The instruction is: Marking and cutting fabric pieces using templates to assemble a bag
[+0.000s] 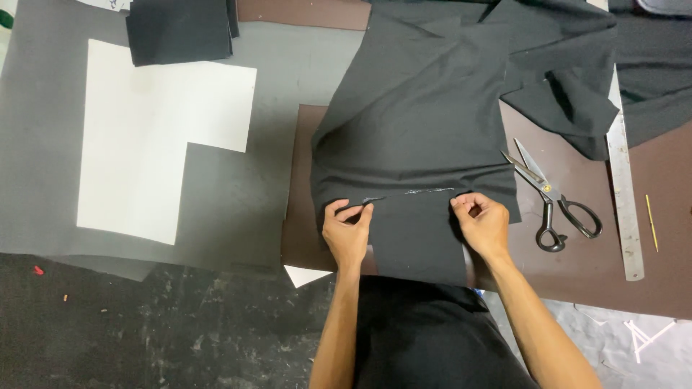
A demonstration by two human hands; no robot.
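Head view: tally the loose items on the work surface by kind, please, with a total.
Black fabric pieces: 2 (large black cloth pinched by left hand and right hand; folded black stack)
White paper pattern: 1
Scissors: 1
Metal ruler: 1
Yellow pencil: 1
Total: 6

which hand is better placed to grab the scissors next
Right, likely. The right hand pinches the black fabric near the scissors, which lie open on the brown board just beyond it. The left hand grips the fabric's far side.
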